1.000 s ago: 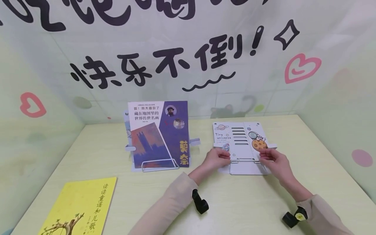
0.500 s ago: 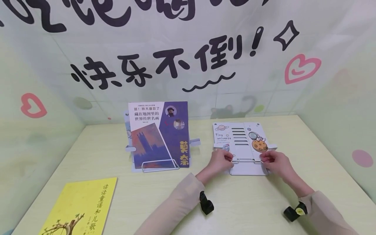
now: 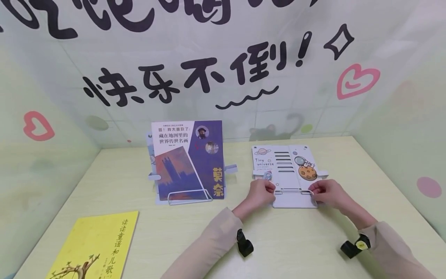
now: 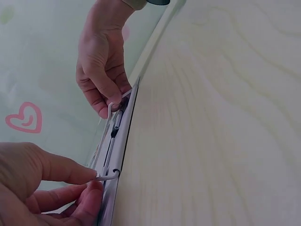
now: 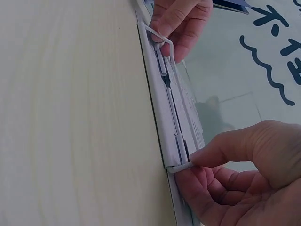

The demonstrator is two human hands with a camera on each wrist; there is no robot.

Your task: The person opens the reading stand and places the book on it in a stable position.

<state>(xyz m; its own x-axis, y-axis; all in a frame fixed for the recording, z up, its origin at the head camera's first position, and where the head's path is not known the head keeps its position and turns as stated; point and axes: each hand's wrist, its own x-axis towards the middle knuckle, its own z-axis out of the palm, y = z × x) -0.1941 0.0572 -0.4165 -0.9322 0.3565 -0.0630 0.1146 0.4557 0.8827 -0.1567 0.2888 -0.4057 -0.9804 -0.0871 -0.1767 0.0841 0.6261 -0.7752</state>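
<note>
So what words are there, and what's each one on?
"快乐不倒!" on the wall
"哇!我太喜欢了" on the purple book
"藏在地图里的世界传世名画", same book
"莫奈", same book
"读读童谣和儿歌" on the yellow book
"Tiny universe" on the white stand
Wall's top line: cut off.
Too tiny: small print, yellow wrist tag.

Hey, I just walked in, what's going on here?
A person's left hand and right hand pinch the two ends of the wire at the front of the "Tiny universe" stand, which holds no book. To the left, a purple book leans on another stand, and a yellow book lies flat on the table.
</note>
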